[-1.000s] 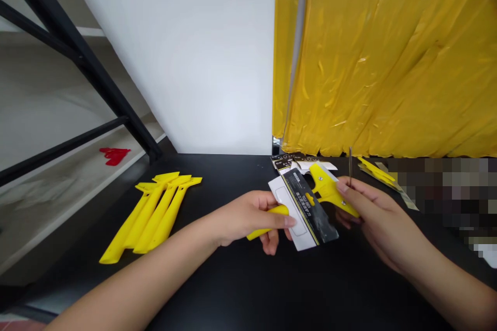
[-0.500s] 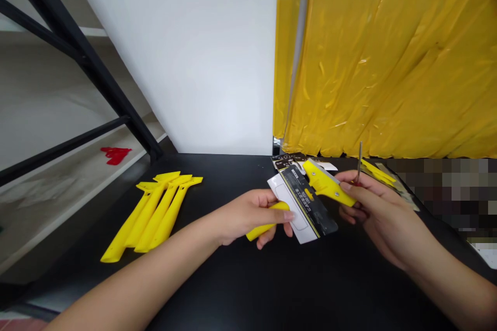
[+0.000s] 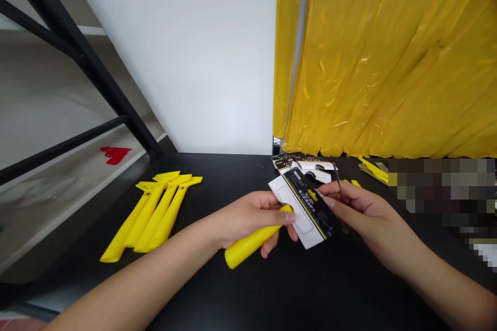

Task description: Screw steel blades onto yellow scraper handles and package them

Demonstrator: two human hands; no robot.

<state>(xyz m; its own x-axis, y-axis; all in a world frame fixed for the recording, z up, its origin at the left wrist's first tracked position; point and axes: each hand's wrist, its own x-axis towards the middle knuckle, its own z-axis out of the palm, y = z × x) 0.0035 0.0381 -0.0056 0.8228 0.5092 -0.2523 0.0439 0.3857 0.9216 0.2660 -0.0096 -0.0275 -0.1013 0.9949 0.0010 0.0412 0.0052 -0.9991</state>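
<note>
My left hand (image 3: 258, 220) is closed on a yellow handle (image 3: 250, 245) and the white edge of a black-and-white printed card (image 3: 305, 207). The handle points down and left, and its upper end passes behind the card. My right hand (image 3: 359, 207) is at the card's right side, its thumb against the black part. A thin metal shaft (image 3: 336, 178) rises from between its fingers; the rest of that tool is hidden. A bit of yellow shows just above the right fingers.
Several yellow handles (image 3: 155, 212) lie side by side on the black table (image 3: 240, 295) at left. More printed cards (image 3: 287, 161) lie at the back, with yellow scraper parts (image 3: 375, 170) to their right. A red object (image 3: 115, 155) sits on the left shelf.
The yellow scraper head has gone behind the card, and the handle has slid down and left in my left hand. My right hand has moved left, against the card, its metal shaft now lower.
</note>
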